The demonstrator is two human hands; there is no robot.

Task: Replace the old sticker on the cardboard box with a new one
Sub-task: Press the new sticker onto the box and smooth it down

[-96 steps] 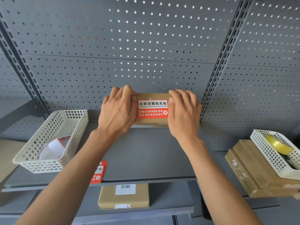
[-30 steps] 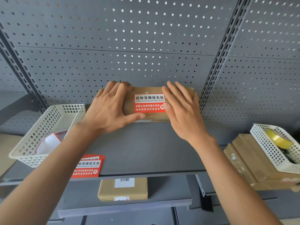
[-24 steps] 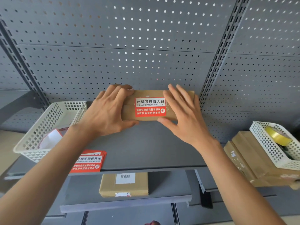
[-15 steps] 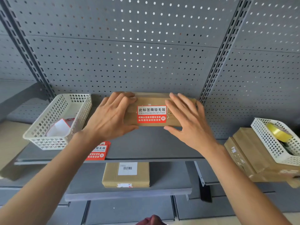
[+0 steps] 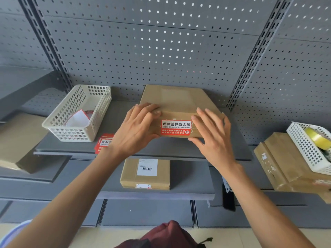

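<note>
At far left on the shelf (image 5: 161, 145) a white basket (image 5: 77, 113) holds peeled paper scraps, and just right of it a small stack of spare red stickers (image 5: 103, 142) lies flat near the shelf's front lip, partly hidden by the left forearm. The left hand (image 5: 136, 129) rests on the left end of the cardboard box (image 5: 177, 99), fingers curled over its top front edge and thumb under the front face, its grip loosely closed on that corner. The box lies flat at the middle of the shelf with its long axis running left to right along the front edge. A red-and-white sticker (image 5: 176, 127) sits on the front face, between the two hands and touching neither palm. The right hand (image 5: 213, 135) lies open, fingers spread and flat against the box's right end, holding nothing. Both hands are equally near the sticker; it looks applied, so the likely step is pressing it down. At far right another basket (image 5: 308, 149) holds a yellow tape roll (image 5: 318, 138).
</note>
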